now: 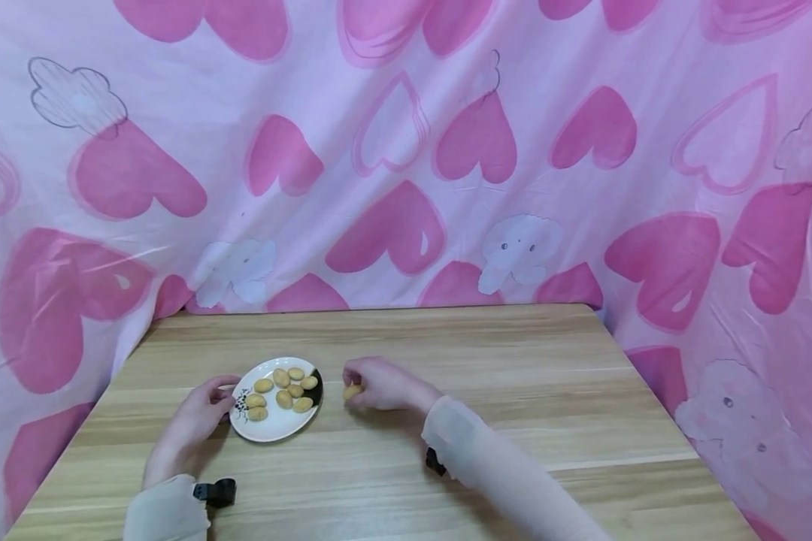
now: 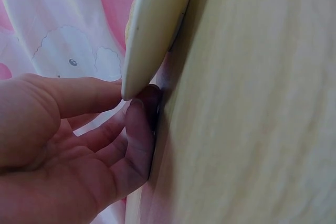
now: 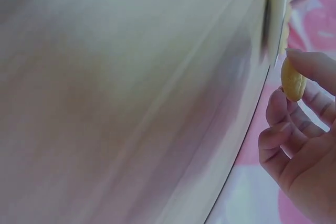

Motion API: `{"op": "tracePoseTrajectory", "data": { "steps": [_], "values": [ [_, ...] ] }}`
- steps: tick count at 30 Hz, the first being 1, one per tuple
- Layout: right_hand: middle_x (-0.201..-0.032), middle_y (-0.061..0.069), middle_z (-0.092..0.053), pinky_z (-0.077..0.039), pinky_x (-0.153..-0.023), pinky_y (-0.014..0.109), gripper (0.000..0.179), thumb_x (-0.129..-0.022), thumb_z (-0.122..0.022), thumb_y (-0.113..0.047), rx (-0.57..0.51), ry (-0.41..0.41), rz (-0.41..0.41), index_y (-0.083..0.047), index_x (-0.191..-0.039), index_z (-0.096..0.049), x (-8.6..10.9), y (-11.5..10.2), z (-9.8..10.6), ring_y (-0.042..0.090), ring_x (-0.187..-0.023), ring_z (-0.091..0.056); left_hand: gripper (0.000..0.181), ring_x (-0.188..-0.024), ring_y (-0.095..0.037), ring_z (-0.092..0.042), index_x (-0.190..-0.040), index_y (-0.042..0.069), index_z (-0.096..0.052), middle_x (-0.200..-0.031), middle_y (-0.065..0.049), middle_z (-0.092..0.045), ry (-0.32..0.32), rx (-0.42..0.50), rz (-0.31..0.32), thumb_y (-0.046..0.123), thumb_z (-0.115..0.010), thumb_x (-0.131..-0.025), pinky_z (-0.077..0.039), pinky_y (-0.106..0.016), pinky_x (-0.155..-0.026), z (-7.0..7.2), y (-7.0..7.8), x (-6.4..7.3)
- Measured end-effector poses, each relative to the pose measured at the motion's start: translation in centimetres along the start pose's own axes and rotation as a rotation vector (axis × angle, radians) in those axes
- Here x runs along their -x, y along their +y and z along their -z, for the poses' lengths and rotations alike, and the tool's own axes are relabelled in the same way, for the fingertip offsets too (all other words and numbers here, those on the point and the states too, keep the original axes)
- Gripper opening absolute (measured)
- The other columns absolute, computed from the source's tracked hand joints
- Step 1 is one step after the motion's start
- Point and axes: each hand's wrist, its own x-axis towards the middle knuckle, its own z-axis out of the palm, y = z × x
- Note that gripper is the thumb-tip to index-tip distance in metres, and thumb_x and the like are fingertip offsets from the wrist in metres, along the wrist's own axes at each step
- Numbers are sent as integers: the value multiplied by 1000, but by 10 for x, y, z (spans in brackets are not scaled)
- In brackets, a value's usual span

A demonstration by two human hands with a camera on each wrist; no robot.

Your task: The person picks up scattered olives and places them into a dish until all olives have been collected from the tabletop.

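A white plate (image 1: 271, 430) with a black patch and a dark printed pattern on its rim lies on the table, several small yellow oval potatoes (image 1: 283, 399) on it. My left hand (image 1: 206, 412) pinches the plate's left rim; in the left wrist view the thumb is on top and fingertips reach beneath the edge. To the right of the plate, my right hand (image 1: 381, 383) pinches one small potato (image 3: 293, 81) between thumb and fingers. This potato is apart from the plate and above the table.
The wood-grain table (image 1: 514, 353) reaches back to a pink heart-print cloth (image 1: 392, 150), which hangs behind it and along the sides. Dark wrist cameras (image 1: 218, 492) sit at both light sleeves (image 1: 477, 439).
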Motion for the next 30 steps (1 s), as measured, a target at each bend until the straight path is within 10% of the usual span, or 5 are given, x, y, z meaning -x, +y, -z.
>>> {"op": "tracePoseTrajectory", "data": {
  "steps": [10, 30],
  "values": [
    [-85, -9, -57, -39, -70, 15, 18, -85, -76, -19, 25, -5, 117, -15, -96, -62, -34, -45, -25, 3, -77, -48, 42, -100, -30, -55, -142, -3, -41, -114, -22, -56, -9, 17, 27, 8, -46, -101, -48, -41, -80, 2, 0, 1],
    [-93, -17, -58, -40, -72, 17, 18, -87, -74, -33, 254, 28, 27, -25, -102, -67, -58, -88, -60, -1, -86, -51, 41, -98, -30, -56, -138, -6, -44, -108, -22, -59, 8, 27, -35, 3, -48, -98, -46, -33, -75, 1, -1, 2]
  ]
}}
